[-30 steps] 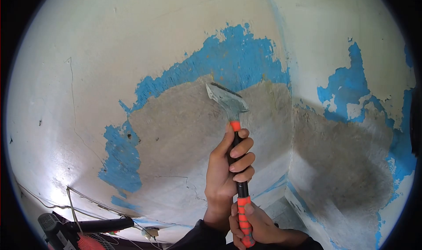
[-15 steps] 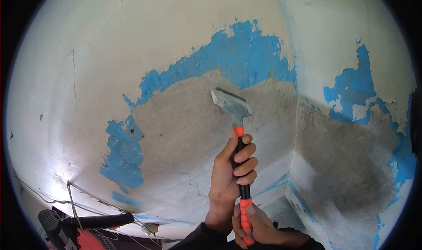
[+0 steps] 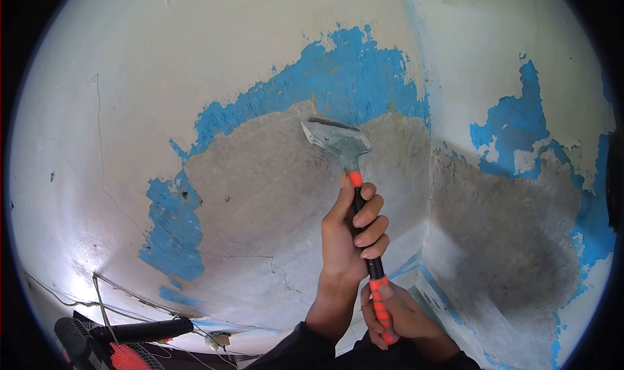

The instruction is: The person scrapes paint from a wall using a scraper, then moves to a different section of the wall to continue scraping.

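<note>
A long-handled scraper (image 3: 339,140) with a wide grey head and a black and orange handle is held up before the wall. Its head overlaps the bare grey patch (image 3: 260,168), just under the lower edge of the blue paint layer (image 3: 351,77); whether the blade touches the wall I cannot tell. My left hand (image 3: 351,233) wraps round the black shaft below the head. Lower down, my right hand (image 3: 400,311) grips the orange handle end.
On the right, past the corner, the adjoining wall has another grey patch (image 3: 507,233) and more blue paint (image 3: 520,123). At the lower left stand a fan (image 3: 81,344) and cables (image 3: 123,292) along the wall. A socket box (image 3: 220,339) is low down.
The scraper head has moved slightly up and left, and the handle's lower end has swung right, with both hands still on it. The view has shifted a little to the right.
</note>
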